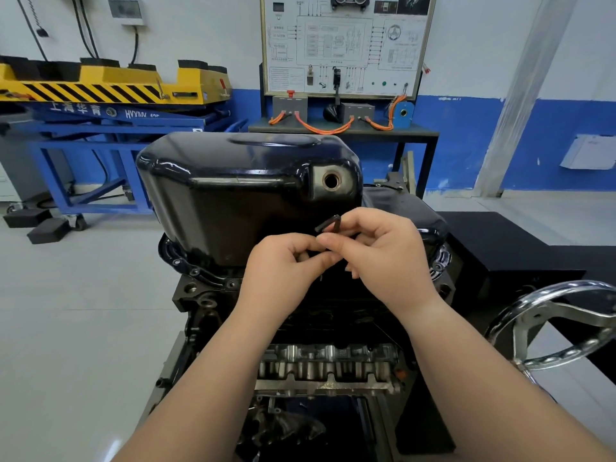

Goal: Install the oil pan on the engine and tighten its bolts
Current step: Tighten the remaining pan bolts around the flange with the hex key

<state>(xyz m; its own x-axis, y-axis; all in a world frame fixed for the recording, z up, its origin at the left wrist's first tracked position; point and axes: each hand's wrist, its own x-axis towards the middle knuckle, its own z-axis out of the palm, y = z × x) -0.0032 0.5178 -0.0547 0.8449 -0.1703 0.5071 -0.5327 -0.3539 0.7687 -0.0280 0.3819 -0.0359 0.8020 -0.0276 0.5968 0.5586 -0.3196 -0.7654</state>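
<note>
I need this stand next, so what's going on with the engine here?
A person is working at the upturned engine, where the black oil pan already sits on top. In front of the pan, the right hand pinches a small dark L-shaped key. The left hand meets it with curled fingers; whether it holds a bolt or the key too is hidden. No tightening at the flange is under way yet.

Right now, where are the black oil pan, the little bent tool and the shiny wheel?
oil pan (233, 195): head view, glossy front wall.
bent tool (329, 223): head view, its top bend.
shiny wheel (573, 315): head view, a spoke.
</note>
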